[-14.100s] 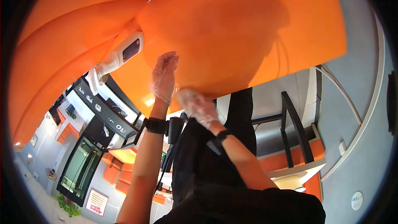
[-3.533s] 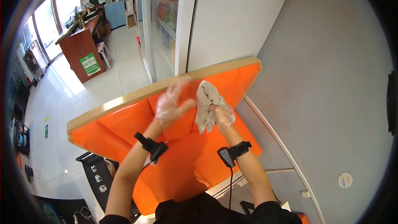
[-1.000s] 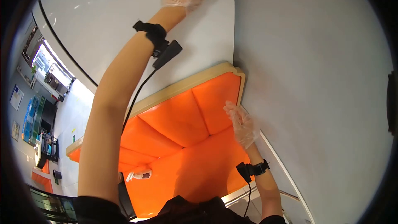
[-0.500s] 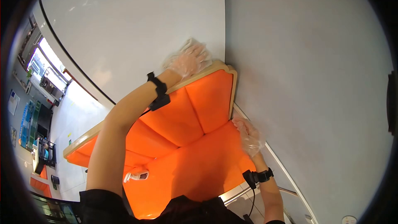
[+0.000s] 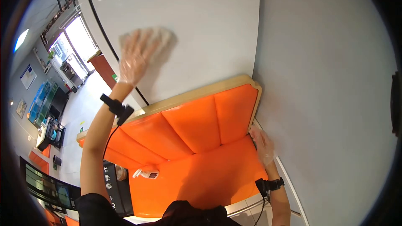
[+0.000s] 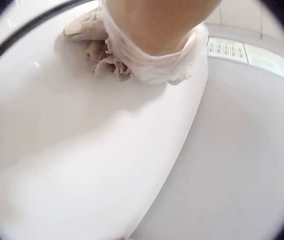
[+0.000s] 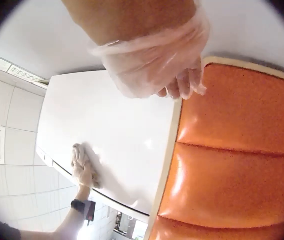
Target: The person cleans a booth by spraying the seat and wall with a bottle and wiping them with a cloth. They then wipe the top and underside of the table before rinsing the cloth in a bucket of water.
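Your left hand (image 5: 137, 56), in a clear plastic glove, is raised at the far left, its fingers extended and spread over a crumpled greyish-beige cloth (image 5: 166, 37). The fingers do not close round the cloth; they lay it against the smooth, glossy white upright panel (image 5: 205, 29), near the panel's left edge. The cloth shows on both sides of the fingers, slightly blurred, and the left wrist view shows its ruffled folds (image 6: 107, 62) below the glove cuff.

Your right hand (image 5: 264, 146), in a matching glove, is lower on the right, its fingers loosely bent and grasping nothing. It is just beside the plain grey wall (image 5: 322, 79) and the right end of the padded orange bench (image 5: 209, 171); you cannot tell from these views whether it touches either.

The bench's orange backrest, topped by a pale wood-coloured rim (image 5: 197, 93), runs along the foot of the panel. A white spray bottle with a dark label (image 5: 148, 174) lies on the near left part of the seat, its nozzle pointing left. Left of the seat is a black surface with white characters (image 5: 113, 190).
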`<state>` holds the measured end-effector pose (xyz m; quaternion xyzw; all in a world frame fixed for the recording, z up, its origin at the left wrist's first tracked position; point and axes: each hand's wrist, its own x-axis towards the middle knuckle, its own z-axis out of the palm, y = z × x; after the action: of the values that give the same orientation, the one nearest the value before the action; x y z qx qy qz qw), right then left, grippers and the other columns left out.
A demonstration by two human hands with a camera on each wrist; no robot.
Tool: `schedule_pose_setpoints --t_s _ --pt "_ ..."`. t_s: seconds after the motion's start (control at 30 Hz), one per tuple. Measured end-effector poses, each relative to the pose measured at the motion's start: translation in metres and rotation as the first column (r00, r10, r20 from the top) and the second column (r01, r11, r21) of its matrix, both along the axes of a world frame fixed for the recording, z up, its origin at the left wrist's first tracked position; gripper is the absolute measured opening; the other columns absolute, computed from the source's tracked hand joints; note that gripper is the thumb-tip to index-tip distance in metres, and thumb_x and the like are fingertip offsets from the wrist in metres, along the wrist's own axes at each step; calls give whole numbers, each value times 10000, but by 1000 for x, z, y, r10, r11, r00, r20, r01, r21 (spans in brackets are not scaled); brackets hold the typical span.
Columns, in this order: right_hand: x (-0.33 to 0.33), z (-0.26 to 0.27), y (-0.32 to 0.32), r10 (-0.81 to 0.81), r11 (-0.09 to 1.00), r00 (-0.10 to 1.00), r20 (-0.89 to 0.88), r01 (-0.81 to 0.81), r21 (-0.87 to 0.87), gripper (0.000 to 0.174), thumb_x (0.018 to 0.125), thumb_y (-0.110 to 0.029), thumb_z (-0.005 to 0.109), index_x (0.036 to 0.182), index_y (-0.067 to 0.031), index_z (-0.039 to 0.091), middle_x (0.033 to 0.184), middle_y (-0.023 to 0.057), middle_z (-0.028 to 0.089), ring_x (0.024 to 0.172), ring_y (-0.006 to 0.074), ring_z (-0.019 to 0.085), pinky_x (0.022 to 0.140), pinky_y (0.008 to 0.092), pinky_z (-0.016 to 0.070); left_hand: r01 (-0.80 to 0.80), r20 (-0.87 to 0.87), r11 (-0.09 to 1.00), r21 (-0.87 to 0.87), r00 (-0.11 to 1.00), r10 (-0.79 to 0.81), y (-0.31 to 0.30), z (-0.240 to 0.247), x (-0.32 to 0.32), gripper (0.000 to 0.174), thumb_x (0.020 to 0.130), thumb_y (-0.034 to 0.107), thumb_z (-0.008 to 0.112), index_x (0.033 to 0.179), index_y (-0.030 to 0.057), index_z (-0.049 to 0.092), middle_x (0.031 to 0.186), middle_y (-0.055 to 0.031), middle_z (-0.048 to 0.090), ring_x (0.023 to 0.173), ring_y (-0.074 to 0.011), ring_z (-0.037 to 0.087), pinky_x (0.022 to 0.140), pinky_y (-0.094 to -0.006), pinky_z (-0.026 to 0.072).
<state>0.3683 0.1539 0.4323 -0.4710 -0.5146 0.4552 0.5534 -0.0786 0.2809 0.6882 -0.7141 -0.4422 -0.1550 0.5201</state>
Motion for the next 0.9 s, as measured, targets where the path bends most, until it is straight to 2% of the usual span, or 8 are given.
schedule_pose_setpoints --t_s 0.23,0.47,0.57,0.6,0.77,0.83,0.87,0.9 --pt "-58 90 73 -159 879 952 260 16 477 310 1018 -225 616 1296 -95 661 1337 98 668 1173 259 664 954 340 538 44 287 922 384 944 -164 41 79 64 760 809 83 681 1519 252 471 1562 -120 430 1427 -425 398 1182 -557 342" --pt "-84 85 94 -245 868 825 510 -48 494 368 1000 -288 616 1330 -126 632 1378 98 640 1204 300 637 986 395 526 70 -202 898 -434 964 -173 20 -91 73 591 927 259 630 1499 295 485 1591 -56 406 1462 -319 385 1186 -536 354" --pt "-72 68 71 -118 937 857 501 -71 341 418 1008 -255 620 1400 -113 579 1414 117 614 1262 274 608 1027 375 501 91 -121 817 -570 974 -192 -11 -133 80 562 940 222 642 1481 267 497 1546 -52 449 1402 -310 461 1162 -466 403" --pt "-70 63 64 -28 968 883 469 -94 233 480 1014 -214 623 1471 -105 527 1442 145 592 1316 262 579 1073 359 475 293 244 724 -624 954 -175 -21 -140 90 548 939 195 651 1465 247 506 1498 -61 487 1353 -312 501 1128 -442 438" --pt "-101 28 26 279 957 946 -164 -261 123 743 1026 -221 622 1629 -158 194 1562 157 442 1416 249 466 1131 362 424 734 888 505 -454 421 185 -77 -167 155 653 876 101 705 1473 172 450 1360 -123 574 937 -295 709 627 -337 610" --pt "-115 29 18 335 940 877 -344 -286 187 862 1011 -210 653 1653 -195 78 1565 154 432 1422 257 462 1131 376 429 965 529 133 -224 5 849 -102 -124 189 705 887 53 635 1526 177 368 1330 -212 554 824 -332 716 620 -365 611" --pt "-120 37 12 274 962 885 -376 -251 109 889 1013 -207 650 1650 -178 30 1581 139 394 1425 240 441 1127 363 425 751 709 192 -632 460 534 -109 -140 200 769 890 100 647 1570 175 296 1423 -237 502 926 -370 710 738 -424 613" --pt "-123 40 7 208 976 892 -402 -214 29 918 1016 -203 647 1647 -161 -19 1598 124 356 1428 224 420 1122 350 420 753 708 190 -630 456 538 -112 -163 196 769 890 100 647 1570 175 296 1423 -237 502 926 -370 710 738 -424 613"
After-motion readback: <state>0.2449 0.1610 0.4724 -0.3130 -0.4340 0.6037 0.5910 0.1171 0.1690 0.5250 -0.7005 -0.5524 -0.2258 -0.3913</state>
